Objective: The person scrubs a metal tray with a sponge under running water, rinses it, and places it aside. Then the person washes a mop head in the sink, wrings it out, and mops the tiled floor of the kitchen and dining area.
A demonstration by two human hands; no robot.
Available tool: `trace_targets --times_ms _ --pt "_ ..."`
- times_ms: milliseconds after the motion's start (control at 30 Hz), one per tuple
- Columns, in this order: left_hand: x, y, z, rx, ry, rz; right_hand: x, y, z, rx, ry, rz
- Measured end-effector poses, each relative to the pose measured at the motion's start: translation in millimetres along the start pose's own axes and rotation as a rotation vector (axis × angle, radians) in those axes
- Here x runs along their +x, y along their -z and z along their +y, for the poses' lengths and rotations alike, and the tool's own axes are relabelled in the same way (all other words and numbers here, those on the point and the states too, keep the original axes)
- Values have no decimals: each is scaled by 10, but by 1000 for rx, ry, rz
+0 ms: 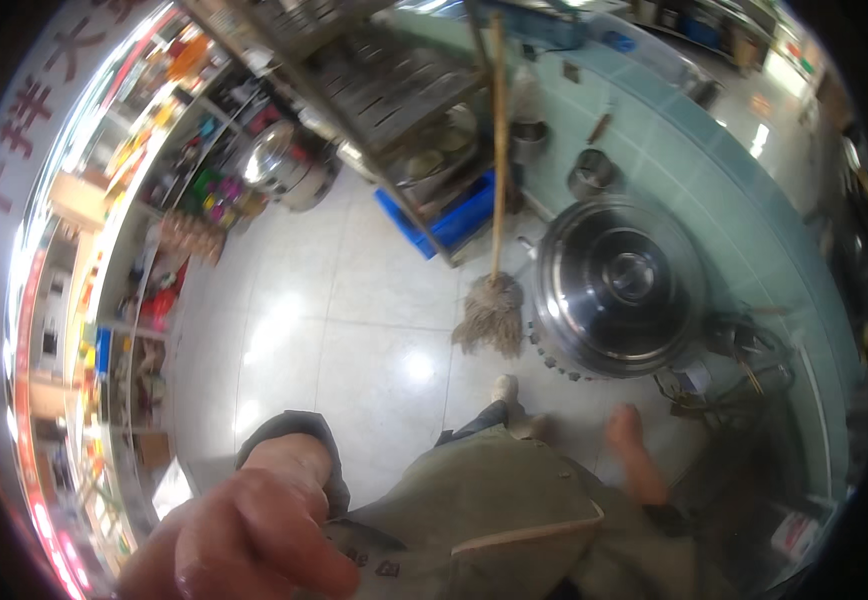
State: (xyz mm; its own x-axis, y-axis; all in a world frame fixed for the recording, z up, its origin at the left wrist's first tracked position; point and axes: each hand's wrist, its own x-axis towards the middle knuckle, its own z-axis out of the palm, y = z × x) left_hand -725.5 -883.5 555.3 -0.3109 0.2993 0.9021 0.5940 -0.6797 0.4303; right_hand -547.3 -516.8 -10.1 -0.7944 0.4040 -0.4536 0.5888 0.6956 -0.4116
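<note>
My left hand (254,525) is raised large and close to the camera at the lower left, past a dark cuff; its fingers look bent, and whether they hold something is hidden. My right hand (623,427) hangs low beside the olive apron (494,495), blurred, with no object visible in it. Ahead of it stands a large round steel pot with a domed lid (621,277). A string mop (491,315) leans upright by its wooden handle, left of the pot, its head on the tiled floor (359,300).
A slatted metal rack (396,97) stands ahead, with a blue tray (449,217) at its foot. Shelves with goods (133,315) line the left, near a shiny steel vessel (291,169). A pale green tiled low wall (704,172) curves along the right.
</note>
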Motion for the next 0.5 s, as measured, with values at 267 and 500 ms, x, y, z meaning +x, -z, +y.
trace_targets --times_ms 267,500 --pt "-410 580 974 238 21 67 797 -143 -1882 74 475 -88" --pt "-736 1786 1403 313 -62 241 1104 -696 -3171 -147 468 -248"
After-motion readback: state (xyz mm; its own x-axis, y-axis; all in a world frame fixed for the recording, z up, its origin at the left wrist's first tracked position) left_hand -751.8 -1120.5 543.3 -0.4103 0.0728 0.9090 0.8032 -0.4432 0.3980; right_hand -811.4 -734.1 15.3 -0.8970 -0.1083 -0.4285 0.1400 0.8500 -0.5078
